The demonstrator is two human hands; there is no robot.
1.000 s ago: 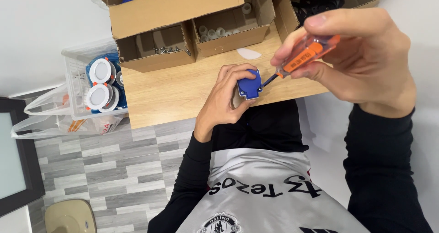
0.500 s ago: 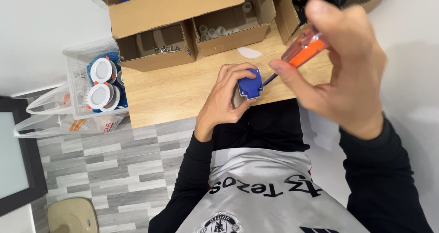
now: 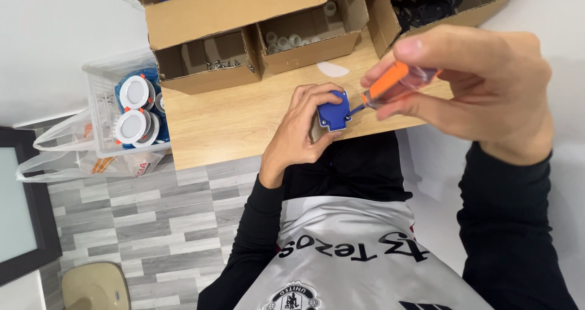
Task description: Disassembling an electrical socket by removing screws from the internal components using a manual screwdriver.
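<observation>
Your left hand holds a small plug part at the near edge of the surface. Your right hand is to its right, holding a screwdriver whose tip touches the part. Open boxes sit behind them on the surface. A bin stands on the floor to the left of the surface.

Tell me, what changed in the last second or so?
The right hand turned the orange screwdriver between its fingers: the handle swung up and right, then came back flatter, with the tip kept at the blue part. Nothing was picked up or let go. The left hand stayed wrapped around the blue part on the table, and the boxes did not move.
</observation>
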